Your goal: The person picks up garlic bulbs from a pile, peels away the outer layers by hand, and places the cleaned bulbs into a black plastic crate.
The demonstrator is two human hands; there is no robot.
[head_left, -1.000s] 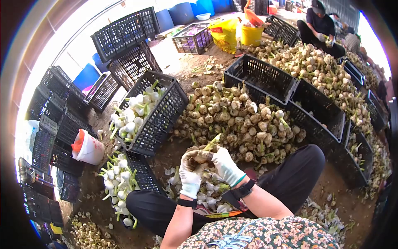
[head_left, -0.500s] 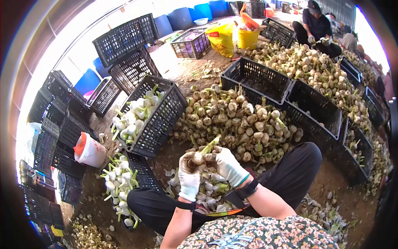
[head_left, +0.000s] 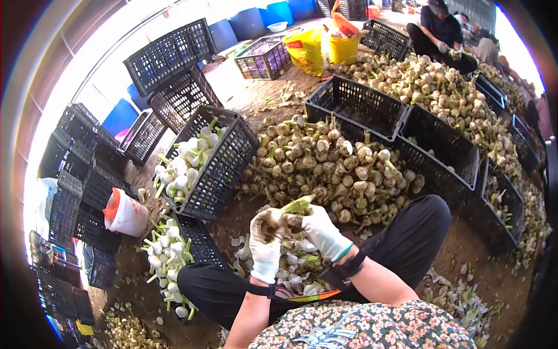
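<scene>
My left hand point(head_left: 265, 238), in a white glove with dirty fingertips, is closed around a garlic bulb that its fingers mostly hide. My right hand point(head_left: 319, 231), gloved too, pinches the same garlic at its green stem point(head_left: 299, 205), which points up and right. Both hands meet above my lap, over a heap of peeled skins point(head_left: 299, 269). Just beyond them lies a pile of unpeeled garlic bulbs point(head_left: 325, 166). To the left, a tilted black crate point(head_left: 224, 166) holds clean white bulbs point(head_left: 189, 166), and more white bulbs point(head_left: 170, 256) lie beside my knee.
Empty black crates point(head_left: 357, 110) stand behind the pile and to the right, before a larger garlic heap point(head_left: 430, 87). A white bucket point(head_left: 129, 215) and stacked crates point(head_left: 75, 151) are at left. A yellow bucket point(head_left: 343, 49) stands at the back. A person point(head_left: 439, 29) sits at upper right.
My fingers have closed over the bulb, which showed between them before. The green stem has tilted and appears broader. The whole view has shifted slightly.
</scene>
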